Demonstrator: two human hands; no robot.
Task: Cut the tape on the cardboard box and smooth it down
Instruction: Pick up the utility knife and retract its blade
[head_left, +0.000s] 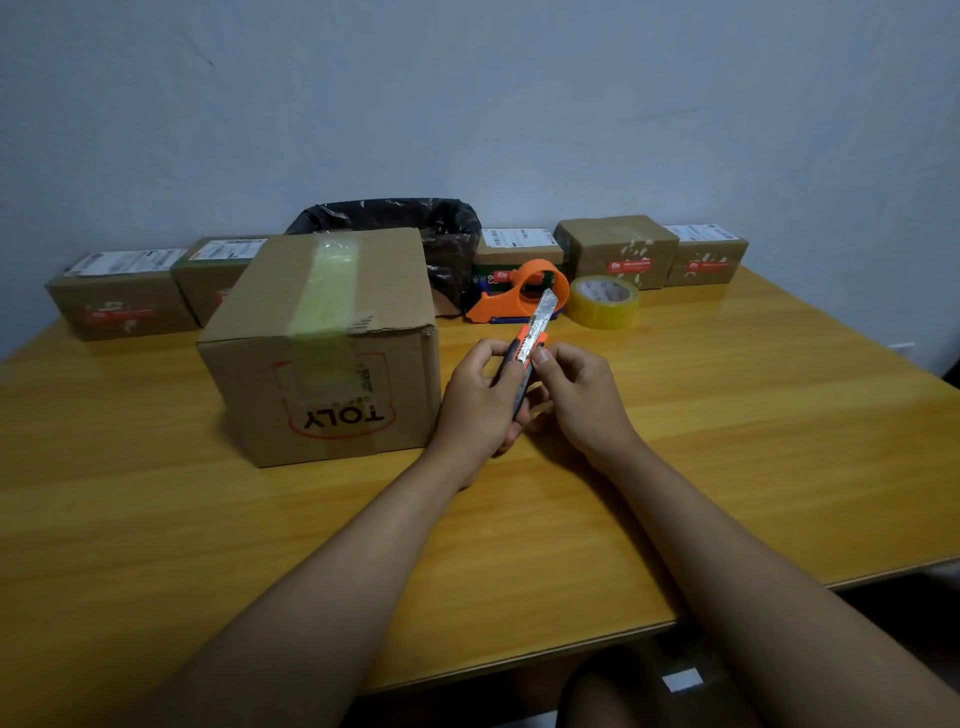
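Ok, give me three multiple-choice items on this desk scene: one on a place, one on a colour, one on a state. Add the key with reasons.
1. Where is the roll of tape?
A. On top of the big cardboard box
B. On the table, right of the orange tape dispenser
C. Inside the black bag

2. What colour is the tape dispenser?
A. Orange
B. Blue
C. White

3. What state is the utility knife in?
A. Lying on the table, blade in
B. Held in both hands, blade extended
C. Stuck in the box

Key: 1 B, the roll rests on the table beside the dispenser. 2 A, its body is plainly orange. 3 B, the left hand and right hand grip the handle and the silver blade sticks out, clear of the cardboard box.
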